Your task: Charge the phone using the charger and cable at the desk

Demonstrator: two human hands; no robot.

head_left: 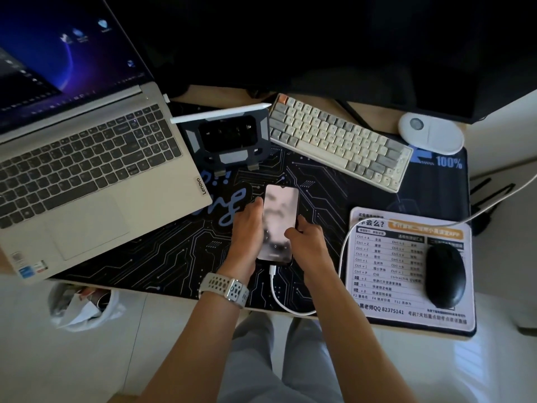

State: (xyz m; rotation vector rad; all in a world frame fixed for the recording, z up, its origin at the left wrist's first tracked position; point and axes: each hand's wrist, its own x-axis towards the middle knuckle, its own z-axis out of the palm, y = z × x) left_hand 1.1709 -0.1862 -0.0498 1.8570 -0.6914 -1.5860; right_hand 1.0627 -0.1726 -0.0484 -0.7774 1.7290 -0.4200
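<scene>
A phone [279,222] with its screen lit lies over the dark desk mat [174,257], held between both hands. My left hand [245,231], with a white watch on its wrist, grips the phone's left edge. My right hand [305,239] holds the right edge, thumb on the screen. A white cable [343,257] has its plug in the phone's bottom port, loops toward the desk's near edge, rises across the white mouse pad [406,301] and runs off to the right. No charger brick is in view.
An open laptop [87,170] fills the left. A black phone stand [229,138] with a white stylus [220,113] sits behind the phone, a beige keyboard [340,141] and white puck [430,132] to the right. A black mouse [446,274] rests on the pad. A bin [81,306] stands below the desk.
</scene>
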